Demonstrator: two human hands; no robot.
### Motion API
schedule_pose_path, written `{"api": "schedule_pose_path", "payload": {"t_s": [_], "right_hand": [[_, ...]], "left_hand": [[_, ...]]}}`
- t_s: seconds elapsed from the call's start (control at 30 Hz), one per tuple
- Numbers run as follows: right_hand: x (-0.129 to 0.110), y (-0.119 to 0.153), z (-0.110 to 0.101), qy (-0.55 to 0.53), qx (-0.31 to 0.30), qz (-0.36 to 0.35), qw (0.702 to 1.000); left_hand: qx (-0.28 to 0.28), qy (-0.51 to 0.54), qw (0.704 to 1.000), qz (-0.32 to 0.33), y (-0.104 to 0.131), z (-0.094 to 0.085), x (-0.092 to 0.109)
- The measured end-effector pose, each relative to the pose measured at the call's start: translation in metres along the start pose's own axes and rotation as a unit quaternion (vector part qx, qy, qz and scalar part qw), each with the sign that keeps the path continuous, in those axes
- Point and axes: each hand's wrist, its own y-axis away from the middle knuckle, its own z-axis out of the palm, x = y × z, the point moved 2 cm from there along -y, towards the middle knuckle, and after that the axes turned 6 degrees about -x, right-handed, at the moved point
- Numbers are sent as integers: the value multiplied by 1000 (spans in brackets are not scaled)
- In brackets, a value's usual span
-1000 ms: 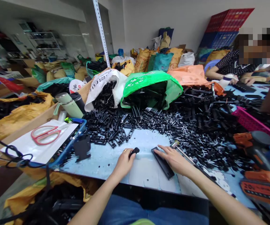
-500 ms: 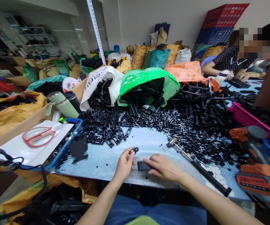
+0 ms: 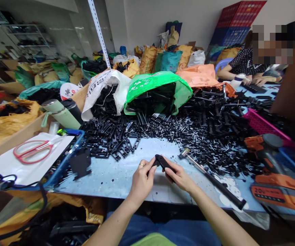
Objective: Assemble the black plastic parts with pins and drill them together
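Note:
Over the front of the light blue table (image 3: 98, 181), both hands meet at black plastic parts. My left hand (image 3: 142, 179) pinches a small black part (image 3: 152, 165), mostly covered by the fingers. My right hand (image 3: 179, 176) is closed round a longer black piece (image 3: 165, 164), tilted, its upper end touching the part in my left hand. Whether the two are joined cannot be made out. Behind them lie heaps of flat black parts (image 3: 111, 136) and of black-headed metal pins (image 3: 188, 133). A hammer (image 3: 211, 177) rests to the right of my right hand.
Scissors (image 3: 33, 151) lie on white paper above a blue tray (image 3: 77, 140) at left. White (image 3: 88, 102), green (image 3: 144, 85) and orange (image 3: 198, 75) sacks stand behind the heaps. An orange power tool (image 3: 280, 191) is at right. Another person's hands (image 3: 260, 80) are at the back right.
My right hand has lifted the longer black piece off the table and brought it against the part in my left hand. The whole view has shifted slightly.

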Motion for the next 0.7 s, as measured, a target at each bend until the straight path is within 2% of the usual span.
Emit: {"api": "schedule_pose_path", "payload": {"t_s": [0.1, 0.2, 0.27, 0.37, 0.43, 0.57, 0.7], "right_hand": [[-8, 1, -11, 73, 2, -25, 997], [-12, -1, -11, 116, 6, -42, 992], [-10, -2, -3, 113, 16, -43, 993], [-5, -2, 15, 68, 71, -40, 994], [-2, -1, 28, 38, 105, -40, 993], [9, -3, 41, -1, 130, -22, 991], [24, -10, 33, -5, 119, 62, 991]], "left_hand": [[16, -11, 1000, 15, -3, -2, 2], [27, 1, 999, 26, -8, -1, 4], [46, 29, 998, 30, -11, 3, 6], [130, 79, 988, 26, -11, 9, 10], [154, 92, 983, 40, -9, 12, 11], [94, 60, 991, 73, -14, 12, 5], [-6, -78, 997, 2, -37, 15, -15]]}}
